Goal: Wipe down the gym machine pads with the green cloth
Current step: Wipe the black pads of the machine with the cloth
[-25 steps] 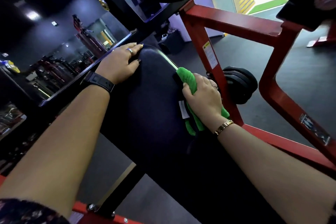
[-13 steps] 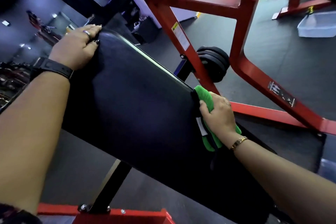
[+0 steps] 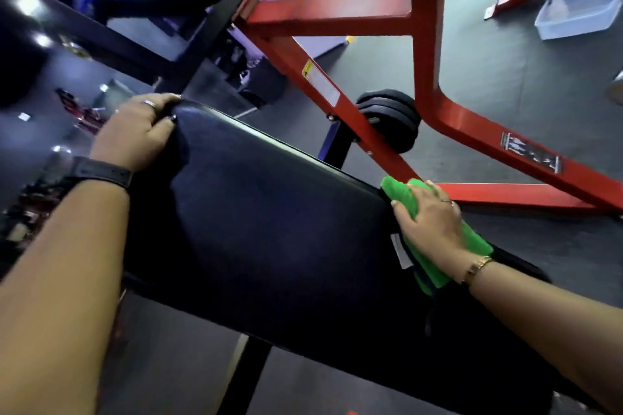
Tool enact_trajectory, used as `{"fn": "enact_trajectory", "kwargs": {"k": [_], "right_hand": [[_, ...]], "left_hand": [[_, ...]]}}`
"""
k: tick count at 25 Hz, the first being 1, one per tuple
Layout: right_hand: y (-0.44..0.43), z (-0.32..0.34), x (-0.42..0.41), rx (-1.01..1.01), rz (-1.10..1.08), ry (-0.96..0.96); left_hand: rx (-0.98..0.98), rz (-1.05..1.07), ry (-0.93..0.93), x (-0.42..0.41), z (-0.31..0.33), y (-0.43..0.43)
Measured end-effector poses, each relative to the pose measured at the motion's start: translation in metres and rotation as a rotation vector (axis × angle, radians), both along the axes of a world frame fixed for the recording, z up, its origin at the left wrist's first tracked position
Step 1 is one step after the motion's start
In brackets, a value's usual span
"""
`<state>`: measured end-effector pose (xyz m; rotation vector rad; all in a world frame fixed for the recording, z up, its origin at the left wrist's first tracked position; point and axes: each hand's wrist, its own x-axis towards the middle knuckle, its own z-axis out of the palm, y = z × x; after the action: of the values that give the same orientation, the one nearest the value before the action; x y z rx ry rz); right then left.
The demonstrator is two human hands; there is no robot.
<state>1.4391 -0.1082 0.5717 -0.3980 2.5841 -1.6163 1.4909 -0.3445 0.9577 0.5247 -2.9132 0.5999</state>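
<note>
**A:** Where is the cloth?

**B:** The cloth (image 3: 399, 194) is under your right hand (image 3: 429, 219), draped over the right edge of the pad (image 3: 269, 229). Green shows above your thumb and again below your wrist.

**A:** How does that hand sit?

**B:** Your thumb lies on the pad's face and your fingers curl over the cloth, past the edge. The tips are hidden, so it looks like a clamp round cloth and edge together, but I can't be sure.

**A:** And the other one?

**B:** Your left hand (image 3: 135, 135) grips the pad's upper left corner, with the fingers hooked over the top and the thumb on the face.

**A:** What's around you?

**B:** A red frame (image 3: 337, 17) stands behind the pad, with black plates (image 3: 387, 114) beside its slanted post. A clear bin (image 3: 580, 10) sits on the floor (image 3: 505, 77), far right.
</note>
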Motion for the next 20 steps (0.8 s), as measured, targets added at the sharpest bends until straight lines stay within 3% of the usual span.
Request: {"fn": "enact_trajectory", "kwargs": {"k": [4,10,15,20], "right_hand": [[-0.006,-0.002,-0.009,-0.051,0.056,0.072],[0.033,-0.053,0.005,0.019,-0.106,-0.15],[0.025,-0.04,0.0,-0.002,0.02,-0.03],[0.058,-0.105,0.011,-0.008,-0.085,-0.19]], "left_hand": [[-0.165,-0.215,-0.129,-0.038,-0.03,0.019],[-0.228,-0.162,-0.511,-0.073,-0.132,0.083],[-0.221,-0.287,-0.561,-0.074,-0.218,0.123],[-0.249,-0.409,-0.608,-0.067,-0.294,0.158]]}}
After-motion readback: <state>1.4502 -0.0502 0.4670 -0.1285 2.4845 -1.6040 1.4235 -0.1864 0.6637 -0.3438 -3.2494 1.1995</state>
